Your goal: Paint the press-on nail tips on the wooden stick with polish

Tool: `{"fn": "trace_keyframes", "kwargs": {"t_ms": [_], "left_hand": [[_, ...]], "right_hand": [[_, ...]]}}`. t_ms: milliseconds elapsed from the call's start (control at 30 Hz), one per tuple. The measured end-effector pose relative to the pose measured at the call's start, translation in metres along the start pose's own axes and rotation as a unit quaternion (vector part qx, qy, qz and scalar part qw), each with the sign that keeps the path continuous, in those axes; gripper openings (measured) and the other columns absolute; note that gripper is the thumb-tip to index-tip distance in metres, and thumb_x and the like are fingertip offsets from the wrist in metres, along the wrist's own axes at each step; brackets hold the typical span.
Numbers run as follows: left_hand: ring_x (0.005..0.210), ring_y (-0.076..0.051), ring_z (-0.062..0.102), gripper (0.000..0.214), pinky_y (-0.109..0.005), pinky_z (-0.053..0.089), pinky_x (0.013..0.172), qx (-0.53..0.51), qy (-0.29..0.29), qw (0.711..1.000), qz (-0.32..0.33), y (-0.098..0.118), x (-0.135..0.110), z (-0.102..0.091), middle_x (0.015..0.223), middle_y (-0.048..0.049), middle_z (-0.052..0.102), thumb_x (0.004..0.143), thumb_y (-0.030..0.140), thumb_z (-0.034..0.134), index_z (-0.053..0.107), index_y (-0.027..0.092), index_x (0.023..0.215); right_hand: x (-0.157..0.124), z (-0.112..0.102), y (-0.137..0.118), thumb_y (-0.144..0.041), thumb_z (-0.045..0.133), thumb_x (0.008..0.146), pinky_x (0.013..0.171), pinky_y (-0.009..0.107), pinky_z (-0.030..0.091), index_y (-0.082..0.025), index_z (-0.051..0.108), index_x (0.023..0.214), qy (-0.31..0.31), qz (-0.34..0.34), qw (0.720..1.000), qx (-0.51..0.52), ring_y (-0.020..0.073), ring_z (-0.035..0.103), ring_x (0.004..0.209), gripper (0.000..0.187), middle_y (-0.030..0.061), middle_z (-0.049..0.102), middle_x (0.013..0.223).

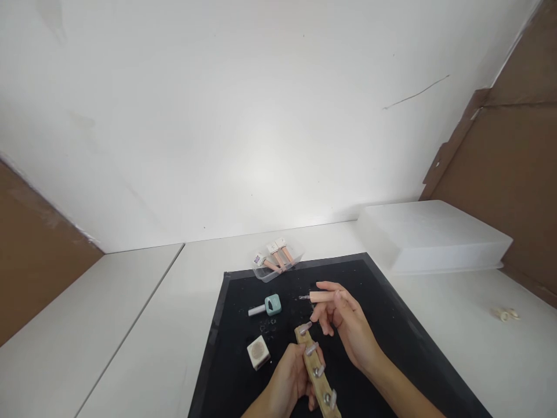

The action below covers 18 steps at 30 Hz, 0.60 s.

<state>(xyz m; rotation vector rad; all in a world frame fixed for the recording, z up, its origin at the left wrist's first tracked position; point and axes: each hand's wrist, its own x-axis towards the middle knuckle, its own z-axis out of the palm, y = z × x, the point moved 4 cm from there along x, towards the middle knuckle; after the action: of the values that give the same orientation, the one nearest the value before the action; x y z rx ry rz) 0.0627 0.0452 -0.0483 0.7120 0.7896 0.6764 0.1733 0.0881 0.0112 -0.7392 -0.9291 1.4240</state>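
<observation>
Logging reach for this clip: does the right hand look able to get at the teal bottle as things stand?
Probably yes: nothing visible stands between the right hand and the teal bottle on the black mat. The hand holds a peach-handled brush, though, so grasping may be awkward.

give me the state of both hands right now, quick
Left hand: closed around the wooden strip.
Right hand: holding the small brush by its pink handle.

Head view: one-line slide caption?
Over a black mat, the left hand holds a wooden strip bearing nail tips; the right hand holds a peach-handled brush.
</observation>
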Motion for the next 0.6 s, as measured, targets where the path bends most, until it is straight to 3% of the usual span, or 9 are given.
{"fn": "trace_keyframes", "kwargs": {"t_ms": [167,333,500,600], "left_hand": [[0.041,-0.008,0.042,0.037,-0.018,0.029,0.036,-0.003,-0.012,1.000,-0.009,-0.0016,0.0006,0.0001,0.052,0.0038,0.039,0.077,0.047,0.034,0.051,0.015,0.071],[0.041,-0.008,0.042,0.036,-0.018,0.028,0.036,-0.009,-0.016,1.000,-0.010,-0.0035,0.0013,-0.0008,0.052,0.0041,0.040,0.076,0.047,0.034,0.051,0.015,0.072],[0.041,-0.008,0.043,0.037,-0.018,0.029,0.036,-0.005,-0.011,1.000,-0.007,-0.0023,0.0022,-0.0009,0.052,0.0044,0.039,0.076,0.048,0.034,0.051,0.016,0.070],[0.040,-0.008,0.043,0.037,-0.018,0.029,0.037,-0.008,-0.008,1.000,-0.004,-0.0023,0.0021,-0.0016,0.052,0.0047,0.039,0.076,0.048,0.034,0.051,0.015,0.071]], "right_hand": [[0.0007,0.0015,0.0010,-0.047,0.053,0.081,0.038,0.022,0.027,-0.018,0.062,0.095,-0.011,-0.004,1.000,0.010,0.0106,0.042,0.044,0.033,0.0014,0.056,0.064],[0.0009,0.0034,-0.0005,-0.045,0.057,0.079,0.040,0.021,0.023,-0.019,0.058,0.075,-0.007,0.012,1.000,0.027,0.0088,0.036,0.044,0.027,-0.0043,0.041,0.057],[0.0018,0.0005,0.0013,-0.045,0.060,0.076,0.041,0.022,0.021,-0.018,0.051,0.058,0.006,0.007,1.000,0.028,0.0088,0.023,0.043,0.034,-0.0085,0.025,0.047],[0.0023,-0.0014,0.0019,-0.046,0.061,0.075,0.042,0.024,0.020,-0.018,0.046,0.050,0.012,0.001,1.000,0.003,0.0088,0.022,0.042,0.040,-0.0082,0.025,0.046]]}}
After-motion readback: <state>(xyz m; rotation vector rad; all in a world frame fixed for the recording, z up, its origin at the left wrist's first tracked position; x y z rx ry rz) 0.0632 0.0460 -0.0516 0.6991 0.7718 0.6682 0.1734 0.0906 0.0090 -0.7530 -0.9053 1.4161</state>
